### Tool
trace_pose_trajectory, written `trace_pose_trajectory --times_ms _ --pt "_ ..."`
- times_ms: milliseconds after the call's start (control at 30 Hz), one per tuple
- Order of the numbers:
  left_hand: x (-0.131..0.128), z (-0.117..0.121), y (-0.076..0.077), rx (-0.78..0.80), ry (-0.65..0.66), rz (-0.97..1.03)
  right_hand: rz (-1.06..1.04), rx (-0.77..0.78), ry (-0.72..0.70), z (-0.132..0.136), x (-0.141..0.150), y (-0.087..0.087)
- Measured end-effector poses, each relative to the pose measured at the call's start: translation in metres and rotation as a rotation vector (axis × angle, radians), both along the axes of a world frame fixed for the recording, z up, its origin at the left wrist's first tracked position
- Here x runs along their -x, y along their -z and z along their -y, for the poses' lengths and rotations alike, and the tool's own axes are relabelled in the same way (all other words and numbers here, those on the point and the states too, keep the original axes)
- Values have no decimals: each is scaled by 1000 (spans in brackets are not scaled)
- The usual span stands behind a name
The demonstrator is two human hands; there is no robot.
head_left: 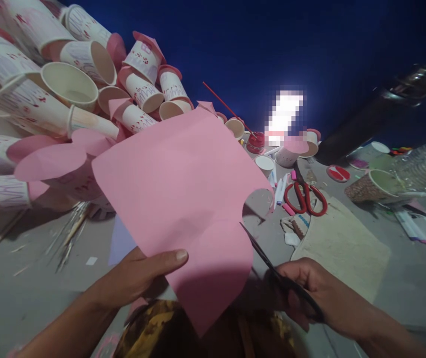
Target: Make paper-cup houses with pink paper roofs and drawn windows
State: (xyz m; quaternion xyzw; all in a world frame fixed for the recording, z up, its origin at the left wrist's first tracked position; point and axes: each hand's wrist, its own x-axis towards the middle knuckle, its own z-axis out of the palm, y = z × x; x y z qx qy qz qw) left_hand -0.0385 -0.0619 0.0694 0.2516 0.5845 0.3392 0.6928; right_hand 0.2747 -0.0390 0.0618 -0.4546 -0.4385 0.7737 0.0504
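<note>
A large sheet of pink paper (183, 169) hangs above my lap, gripped at its lower left edge by my left hand (149, 271), thumb on top and fingers hidden beneath. Its right side has a round notch and a curved cut edge below that. My right hand (305, 288) has its fingers through the handles of black scissors (272, 268). The tips of the blades meet the paper's right edge just under the notch. How far apart the blades stand is hard to see.
Many decorated paper cups (138, 92) are piled at the left. Red-handled scissors (305, 198), markers (280, 188), a jar of red paint (255, 142) with a stick in it and a beige cloth-like piece (343, 243) lie right. Clear plastic cups (425, 159) lie far right.
</note>
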Motion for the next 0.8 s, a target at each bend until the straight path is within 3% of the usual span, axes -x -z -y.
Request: trace_pose_trajectory --times_ms 200,367,500,800 --pt "0 -13 4 -87 140 186 -1 -23 -5 1 -4 4" --pt "-1 -12 -1 -25 15 126 -5 -43 -22 1 -7 7" --pt "1 -15 -3 -22 -1 105 -5 -44 -38 1 -6 4" --pt "10 -26 3 -117 199 174 -13 -48 -54 -2 -7 3"
